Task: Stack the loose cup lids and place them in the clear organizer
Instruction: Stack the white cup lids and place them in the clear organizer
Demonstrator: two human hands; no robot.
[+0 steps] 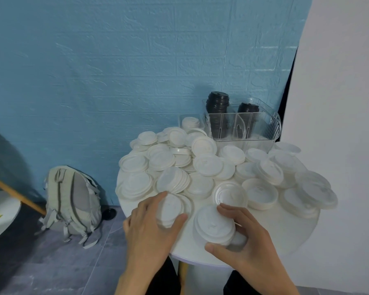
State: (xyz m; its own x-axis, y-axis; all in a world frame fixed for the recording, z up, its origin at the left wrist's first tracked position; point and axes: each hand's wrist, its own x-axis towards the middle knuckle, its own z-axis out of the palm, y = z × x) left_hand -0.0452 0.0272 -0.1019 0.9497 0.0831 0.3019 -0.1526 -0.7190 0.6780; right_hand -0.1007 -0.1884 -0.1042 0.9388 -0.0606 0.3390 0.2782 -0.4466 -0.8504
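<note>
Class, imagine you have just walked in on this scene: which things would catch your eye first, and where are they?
First, the heap of white lids covering the round white table. At its near edge, the left hand grips one small stack of lids and the right hand grips another. At the back, dark against all the white, stand black lid stacks in the clear organizer.

Soft, even, cool indoor light; faint shadows beneath. Wide-angle bending at edges. Slightly smeared detail, white plastic cup lids [207,165] near overexposed.
</note>
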